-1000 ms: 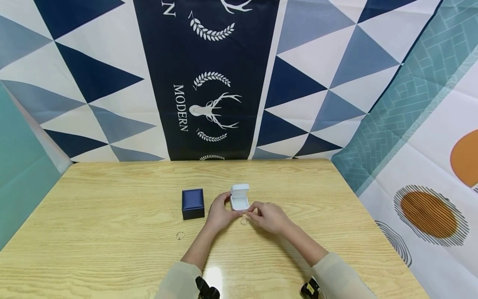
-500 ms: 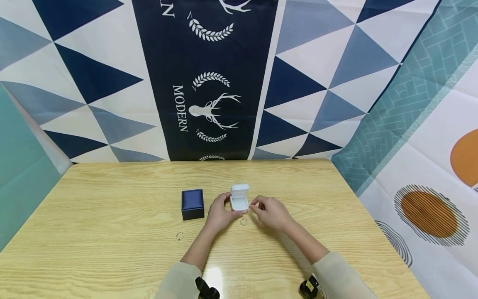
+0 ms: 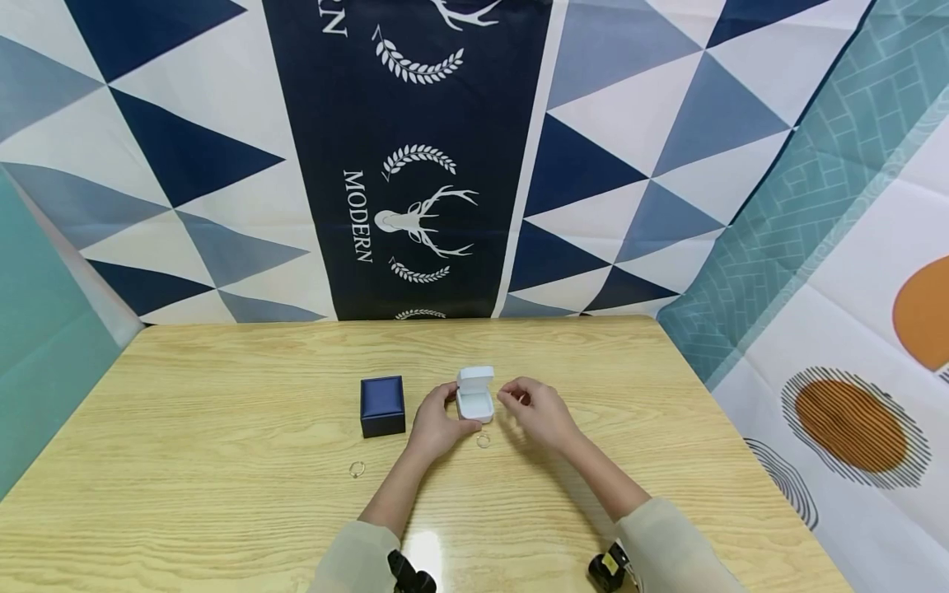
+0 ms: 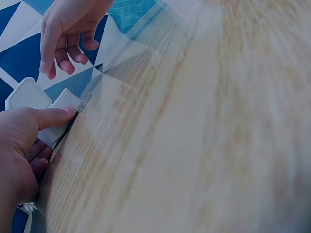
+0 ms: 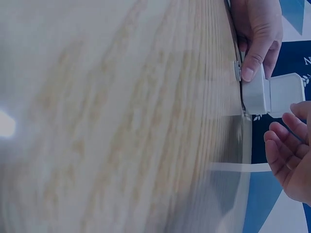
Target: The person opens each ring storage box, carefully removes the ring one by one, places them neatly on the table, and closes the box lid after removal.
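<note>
My left hand (image 3: 436,422) holds a small white ring box (image 3: 475,406) on the table, its thumb along the front and fingers at the left side. The box's lid (image 5: 286,93) is raised, and the white inside shows in the head view. A ring (image 4: 84,102) lies on the wood just in front of the box, below the left thumb. Right of the box hovers my right hand (image 3: 544,414); its fingers are loosely bent near the raised lid, and nothing shows between them in the right wrist view.
A dark blue box (image 3: 382,402) with its lid down stands left of the left hand. Nearer the front, a second ring (image 3: 357,469) lies on the wooden table (image 3: 222,412). Patterned cloths (image 3: 593,165) hang behind and to the right.
The right hand has drawn back from the front right corner of the ring box, up and slightly to the right. The left hand and the box have stayed in place.
</note>
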Motion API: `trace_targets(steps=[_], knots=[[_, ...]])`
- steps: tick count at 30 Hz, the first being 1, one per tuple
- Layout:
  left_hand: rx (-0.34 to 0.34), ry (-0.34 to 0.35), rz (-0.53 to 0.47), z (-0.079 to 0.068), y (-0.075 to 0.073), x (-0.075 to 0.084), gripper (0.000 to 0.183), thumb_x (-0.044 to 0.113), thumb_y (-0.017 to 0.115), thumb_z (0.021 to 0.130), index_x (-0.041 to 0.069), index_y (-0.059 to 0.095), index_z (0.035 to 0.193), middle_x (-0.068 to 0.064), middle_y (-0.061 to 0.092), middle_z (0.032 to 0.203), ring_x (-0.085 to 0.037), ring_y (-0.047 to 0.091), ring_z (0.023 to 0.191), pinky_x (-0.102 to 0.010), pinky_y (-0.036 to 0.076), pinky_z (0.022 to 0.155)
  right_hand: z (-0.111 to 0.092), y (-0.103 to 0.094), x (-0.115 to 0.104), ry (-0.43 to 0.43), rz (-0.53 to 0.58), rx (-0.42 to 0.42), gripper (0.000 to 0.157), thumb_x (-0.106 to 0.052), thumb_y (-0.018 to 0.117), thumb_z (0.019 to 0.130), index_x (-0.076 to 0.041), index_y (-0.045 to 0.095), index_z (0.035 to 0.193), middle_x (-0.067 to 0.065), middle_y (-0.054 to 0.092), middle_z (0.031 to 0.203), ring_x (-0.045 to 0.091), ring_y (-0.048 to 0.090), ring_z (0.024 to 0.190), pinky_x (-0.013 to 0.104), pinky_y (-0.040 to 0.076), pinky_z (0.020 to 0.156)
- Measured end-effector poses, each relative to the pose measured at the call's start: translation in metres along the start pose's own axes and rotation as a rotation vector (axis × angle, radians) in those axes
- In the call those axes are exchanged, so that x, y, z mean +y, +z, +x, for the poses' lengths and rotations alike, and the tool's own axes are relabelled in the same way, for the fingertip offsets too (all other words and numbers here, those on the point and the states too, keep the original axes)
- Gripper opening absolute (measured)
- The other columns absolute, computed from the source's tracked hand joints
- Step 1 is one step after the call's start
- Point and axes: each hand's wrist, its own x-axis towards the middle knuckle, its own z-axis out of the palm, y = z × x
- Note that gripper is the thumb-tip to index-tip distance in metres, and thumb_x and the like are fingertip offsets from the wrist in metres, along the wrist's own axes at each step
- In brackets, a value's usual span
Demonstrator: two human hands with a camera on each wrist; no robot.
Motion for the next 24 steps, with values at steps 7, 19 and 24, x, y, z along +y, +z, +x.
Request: trace_targets(steps=[7, 19, 24], knots=[[0.003, 0.009, 0.002, 0.0, 0.0001, -0.0001, 0.072, 0.016, 0.084, 0.068, 0.001, 0.051, 0.13, -0.016, 0.057, 0.126, -0.033, 0.05, 0.122, -0.048, 0.037, 0.105, 0.0023, 0.0005, -0.0008, 0.016, 0.086, 0.053, 0.024, -0.03, 0.057, 0.094, -0.01, 0.067, 0.103, 0.004, 0.066, 0.09, 0.014, 0.056, 0.081, 0.024, 0.047, 0.065], [-0.006, 0.007, -0.012, 0.0001, -0.0004, -0.0001, 0.073, 0.016, 0.083, 0.068, 0.0, 0.049, 0.131, -0.016, 0.056, 0.127, -0.033, 0.049, 0.123, -0.048, 0.036, 0.106, 0.0074, 0.0052, -0.0045, 0.073, 0.208, 0.115, 0.033, -0.035, 0.057, 0.092, -0.01, 0.064, 0.111, 0.006, 0.064, 0.096, 0.016, 0.055, 0.084, 0.024, 0.046, 0.069], [-0.004, 0.012, -0.01, -0.0002, -0.0004, -0.0002, 0.072, 0.016, 0.083, 0.069, 0.001, 0.05, 0.131, -0.016, 0.056, 0.127, -0.033, 0.049, 0.122, -0.048, 0.037, 0.106, 0.0089, 0.0072, -0.0044, 0.101, 0.279, 0.11, 0.033, -0.034, 0.056, 0.093, -0.008, 0.063, 0.111, 0.01, 0.064, 0.099, 0.022, 0.059, 0.089, 0.025, 0.05, 0.068]])
